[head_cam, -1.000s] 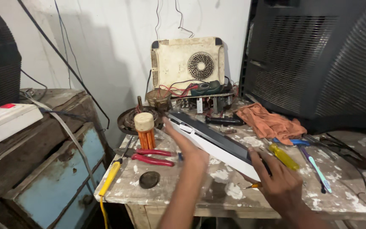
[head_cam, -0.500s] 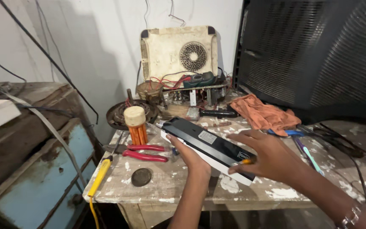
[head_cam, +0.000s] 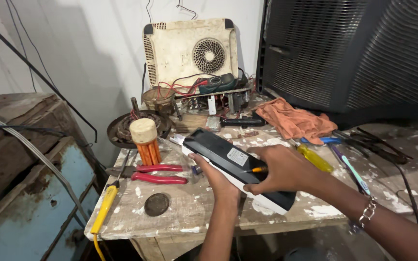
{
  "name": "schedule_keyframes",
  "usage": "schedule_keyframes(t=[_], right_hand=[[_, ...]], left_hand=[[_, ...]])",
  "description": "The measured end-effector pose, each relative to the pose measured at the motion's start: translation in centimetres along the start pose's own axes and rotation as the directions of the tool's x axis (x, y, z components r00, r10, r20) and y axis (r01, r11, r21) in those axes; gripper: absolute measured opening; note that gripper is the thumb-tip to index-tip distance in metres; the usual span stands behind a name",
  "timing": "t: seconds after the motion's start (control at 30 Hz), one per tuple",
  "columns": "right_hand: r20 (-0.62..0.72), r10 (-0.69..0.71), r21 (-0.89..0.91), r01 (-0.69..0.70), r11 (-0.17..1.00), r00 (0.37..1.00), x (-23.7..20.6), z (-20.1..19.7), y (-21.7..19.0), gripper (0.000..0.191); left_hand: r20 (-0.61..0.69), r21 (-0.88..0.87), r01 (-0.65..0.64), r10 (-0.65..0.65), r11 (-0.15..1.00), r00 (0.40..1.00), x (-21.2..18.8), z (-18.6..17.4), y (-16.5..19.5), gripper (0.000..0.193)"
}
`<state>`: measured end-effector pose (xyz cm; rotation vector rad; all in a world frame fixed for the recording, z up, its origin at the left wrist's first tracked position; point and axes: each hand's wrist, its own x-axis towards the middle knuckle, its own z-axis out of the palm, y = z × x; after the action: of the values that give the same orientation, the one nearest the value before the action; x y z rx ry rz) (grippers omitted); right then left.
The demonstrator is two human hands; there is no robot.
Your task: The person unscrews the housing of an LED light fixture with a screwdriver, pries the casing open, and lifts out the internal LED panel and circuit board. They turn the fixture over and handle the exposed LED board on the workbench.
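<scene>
A person's two hands work on a long black-and-white device held tilted above the near edge of a paint-flecked wooden worktop; the left hand supports it from beneath, fingers curled up around its near side; the right hand lies over its lower end, fingers closed on an orange-handled tool whose tip rests on the black face beside a pale label; a chain bracelet circles the right wrist. Just left of the device lie red pliers, an orange canister with a cream lid, a dark round disc and a yellow-handled tool near the worktop's left edge; to the right lie a yellow screwdriver, a toothbrush and an orange cloth; behind, a cream housing with a round fan grille leans upright against the wall above tangled red wires; a large dark ribbed casing stands at right; a worn blue cabinet sits at left.
</scene>
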<state>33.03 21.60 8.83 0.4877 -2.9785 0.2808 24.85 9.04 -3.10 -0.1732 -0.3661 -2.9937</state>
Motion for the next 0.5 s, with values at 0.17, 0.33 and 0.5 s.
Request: schedule_keyframes(t=[0.17, 0.33, 0.5], right_hand=[[-0.078, -0.056, 0.150, 0.068, 0.986, 0.995, 1.2, 0.8, 0.1, 0.073], [0.027, 0.014, 0.143, -0.018, 0.990, 1.000, 1.6, 0.3, 0.5, 0.067], [0.001, -0.065, -0.007, 0.065, 0.998, 0.998, 1.5, -0.2, 0.4, 0.073]], left_hand=[[0.047, 0.053, -0.089, 0.087, 0.995, 0.995, 0.7, -0.4, 0.5, 0.082], [-0.109, 0.069, -0.049, 0.056, 0.996, 0.992, 1.2, -0.8, 0.0, 0.089], [-0.206, 0.091, -0.015, 0.033, 0.996, 0.978, 1.4, -0.9, -0.4, 0.091]])
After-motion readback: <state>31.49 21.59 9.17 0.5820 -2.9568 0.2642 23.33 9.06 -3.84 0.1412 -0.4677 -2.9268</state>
